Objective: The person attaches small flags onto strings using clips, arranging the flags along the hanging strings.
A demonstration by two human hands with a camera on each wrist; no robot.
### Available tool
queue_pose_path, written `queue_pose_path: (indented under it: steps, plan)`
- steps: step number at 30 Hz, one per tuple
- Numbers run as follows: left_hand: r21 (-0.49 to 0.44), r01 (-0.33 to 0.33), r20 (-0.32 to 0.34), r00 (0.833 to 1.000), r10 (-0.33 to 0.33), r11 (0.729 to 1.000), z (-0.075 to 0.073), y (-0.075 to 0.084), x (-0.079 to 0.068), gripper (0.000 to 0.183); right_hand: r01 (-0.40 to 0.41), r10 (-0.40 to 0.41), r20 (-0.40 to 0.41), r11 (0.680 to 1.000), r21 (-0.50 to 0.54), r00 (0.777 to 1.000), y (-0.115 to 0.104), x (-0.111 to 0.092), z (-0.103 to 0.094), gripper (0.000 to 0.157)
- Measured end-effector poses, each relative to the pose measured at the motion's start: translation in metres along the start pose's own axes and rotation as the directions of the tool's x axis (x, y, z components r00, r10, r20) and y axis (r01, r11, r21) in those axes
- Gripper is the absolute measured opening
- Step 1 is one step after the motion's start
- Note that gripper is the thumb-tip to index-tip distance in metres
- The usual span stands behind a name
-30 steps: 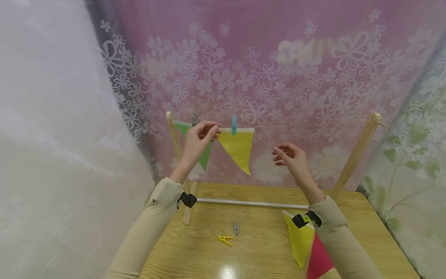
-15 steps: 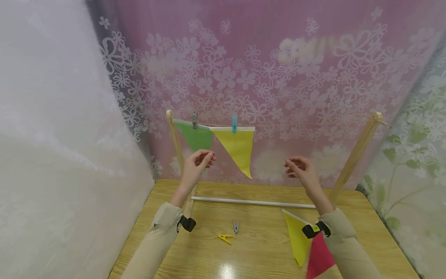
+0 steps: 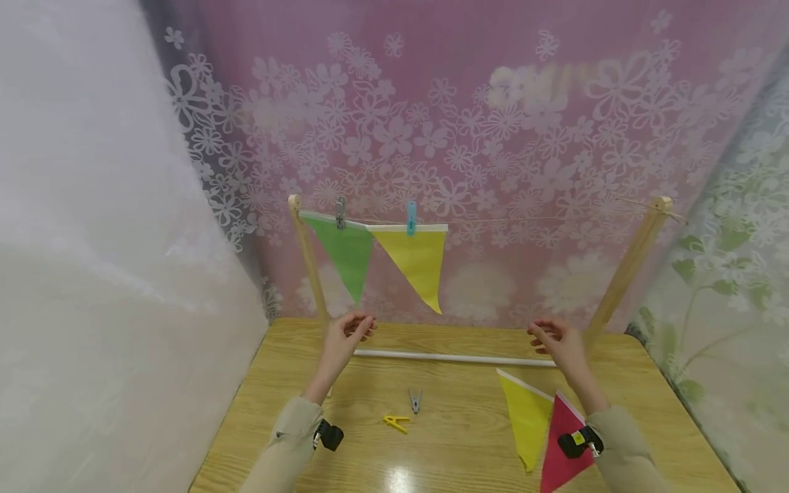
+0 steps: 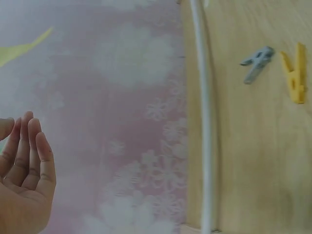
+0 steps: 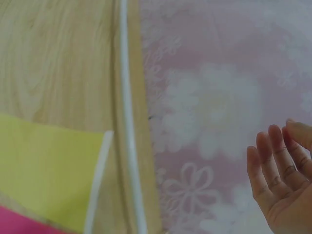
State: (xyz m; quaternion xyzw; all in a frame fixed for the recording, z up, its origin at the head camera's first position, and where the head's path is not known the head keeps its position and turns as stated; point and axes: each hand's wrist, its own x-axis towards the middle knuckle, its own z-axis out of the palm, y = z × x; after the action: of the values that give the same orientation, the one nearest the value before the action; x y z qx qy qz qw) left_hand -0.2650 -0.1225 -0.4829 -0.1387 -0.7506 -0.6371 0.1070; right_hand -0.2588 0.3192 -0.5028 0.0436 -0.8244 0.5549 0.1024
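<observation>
Fabric flag (image 3: pixel 526 415), the yellow triangular one with the white edge, lies on my wood-grain desk (image 3: pixel 456 452), nearer me and slightly left of my right grip (image 3: pixel 558 344), long axis pointing roughly my way. Left grip (image 3: pixel 342 341) is way farther off. Both relaxed, holding nothing.

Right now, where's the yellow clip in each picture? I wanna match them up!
Head: the yellow clip is low down, in the middle.
Left wrist: it's at the upper right, beside the grey clip.
Right wrist: it's not in this one.
Shared landmark: the white rod, crosswise in the head view, up-and-down in both wrist views.
</observation>
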Motion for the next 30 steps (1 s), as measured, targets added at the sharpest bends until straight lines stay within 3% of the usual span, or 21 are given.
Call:
queue_pose_path:
  steps: [8, 11, 14, 18, 25, 30]
  plan:
    - [0.138, 0.025, 0.079, 0.996, -0.036, 0.990, 0.013, -0.046, -0.026, 0.020, -0.007, 0.007, -0.003, 0.974, -0.228, 1.000, 0.050, -0.024, 0.001, 0.029]
    - [0.231, 0.025, 0.134, 0.989, -0.057, 0.973, 0.019, -0.060, -0.035, 0.018, -0.022, 0.026, 0.009, 0.943, -0.332, 1.000, 0.063, -0.035, 0.000, 0.024]
    - [0.313, 0.000, 0.206, 0.976, -0.068, 0.950, 0.026, -0.072, -0.044, 0.016, 0.008, 0.011, 0.040, 0.893, -0.450, 0.999, 0.076, -0.041, -0.001, 0.018]
    - [0.373, -0.046, 0.311, 0.947, -0.078, 0.927, 0.035, -0.084, -0.054, 0.017, 0.052, -0.005, 0.089, 0.844, -0.534, 0.996, 0.090, -0.043, -0.002, 0.015]
    - [0.390, 0.011, 0.436, 0.879, -0.195, 0.921, 0.045, -0.092, -0.069, 0.024, 0.035, 0.045, 0.123, 0.815, -0.578, 0.991, 0.109, -0.044, -0.005, 0.010]
    - [0.441, -0.002, 0.487, 0.840, -0.237, 0.898, 0.050, -0.099, -0.078, 0.033, -0.011, 0.110, 0.130, 0.802, -0.597, 0.985, 0.119, -0.045, -0.003, 0.007]
